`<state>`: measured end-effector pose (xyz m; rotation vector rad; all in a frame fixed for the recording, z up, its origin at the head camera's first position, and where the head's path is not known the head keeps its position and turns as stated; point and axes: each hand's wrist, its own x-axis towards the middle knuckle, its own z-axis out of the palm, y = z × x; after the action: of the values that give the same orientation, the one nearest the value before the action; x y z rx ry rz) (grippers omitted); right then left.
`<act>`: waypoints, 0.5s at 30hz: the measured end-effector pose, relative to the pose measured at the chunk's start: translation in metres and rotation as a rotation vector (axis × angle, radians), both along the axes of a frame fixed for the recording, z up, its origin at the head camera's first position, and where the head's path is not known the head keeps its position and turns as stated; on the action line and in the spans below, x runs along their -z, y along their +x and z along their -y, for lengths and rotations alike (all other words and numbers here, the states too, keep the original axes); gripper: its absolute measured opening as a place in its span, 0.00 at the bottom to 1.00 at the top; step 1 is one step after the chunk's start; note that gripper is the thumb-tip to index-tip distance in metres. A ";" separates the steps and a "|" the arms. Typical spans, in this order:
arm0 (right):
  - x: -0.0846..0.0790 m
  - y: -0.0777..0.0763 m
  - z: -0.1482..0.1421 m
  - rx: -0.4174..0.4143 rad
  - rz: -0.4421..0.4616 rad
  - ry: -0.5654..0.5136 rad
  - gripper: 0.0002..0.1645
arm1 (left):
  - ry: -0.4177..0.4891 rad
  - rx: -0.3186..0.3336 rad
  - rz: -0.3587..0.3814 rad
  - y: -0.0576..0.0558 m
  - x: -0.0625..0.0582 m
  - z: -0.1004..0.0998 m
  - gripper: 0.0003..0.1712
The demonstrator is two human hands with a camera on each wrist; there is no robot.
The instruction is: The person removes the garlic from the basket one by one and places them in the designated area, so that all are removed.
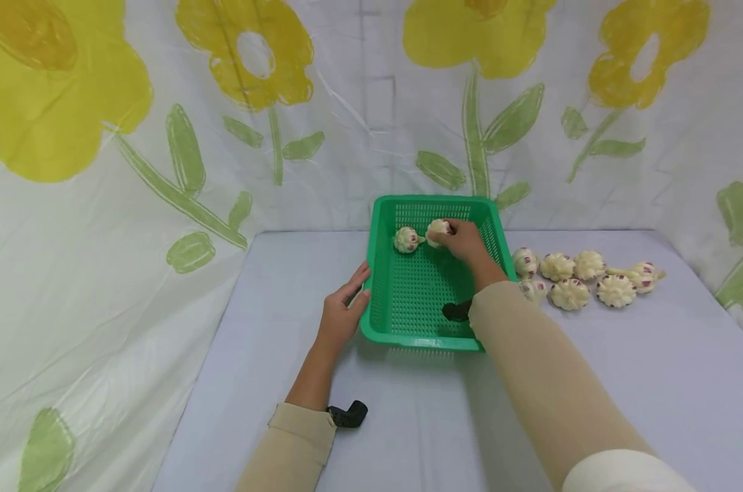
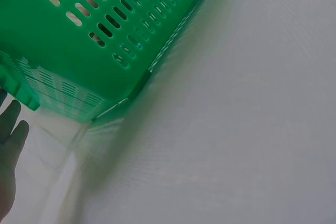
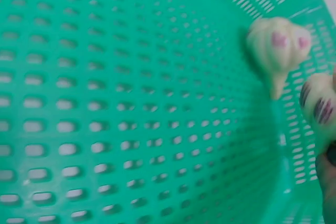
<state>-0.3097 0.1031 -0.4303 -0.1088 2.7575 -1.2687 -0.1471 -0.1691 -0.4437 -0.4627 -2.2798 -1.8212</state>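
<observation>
A green plastic basket [image 1: 429, 342] with slotted walls stands on the table. Inside it, near the far left corner, lies one garlic bulb [image 1: 406, 240], pale with purple patches. My right hand [image 1: 466, 242] reaches into the basket and grips a second garlic bulb [image 1: 437, 232] beside the first. In the right wrist view, only part of that held bulb [image 3: 319, 106] and of the hand shows at the right edge. My left hand [image 1: 340, 311] rests against the basket's left side with its fingers fairly straight; the left wrist view catches only its fingers [image 2: 14, 129] near the rim.
To the right of the basket several more garlic bulbs [image 1: 570, 294] lie in two loose rows on the pale table [image 1: 396, 424]. A white curtain [image 1: 340, 171] with yellow flowers hangs behind the table's far edge. A black wrist camera [image 1: 349, 414] sits on the left wrist.
</observation>
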 end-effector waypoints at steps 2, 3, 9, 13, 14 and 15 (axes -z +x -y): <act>-0.005 0.000 0.001 -0.001 -0.025 -0.024 0.37 | 0.001 -0.001 0.006 0.001 0.000 0.000 0.24; -0.008 0.001 0.002 -0.007 -0.034 -0.042 0.38 | -0.004 -0.004 0.009 0.001 -0.001 -0.001 0.24; -0.027 0.003 0.006 -0.038 -0.086 -0.092 0.37 | -0.026 -0.006 0.006 0.005 -0.010 -0.001 0.24; -0.038 0.007 0.004 -0.038 -0.107 -0.097 0.38 | -0.031 -0.003 -0.003 0.005 -0.010 -0.001 0.23; -0.042 0.008 0.003 -0.034 -0.114 -0.087 0.38 | -0.034 -0.001 -0.004 0.005 -0.009 0.000 0.24; -0.046 0.010 0.002 -0.031 -0.118 -0.081 0.39 | -0.035 -0.002 -0.005 0.005 -0.009 0.000 0.24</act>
<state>-0.3000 0.1010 -0.3847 -0.2390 2.7893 -1.4091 -0.1425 -0.1690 -0.4347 -0.4699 -2.3119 -1.7794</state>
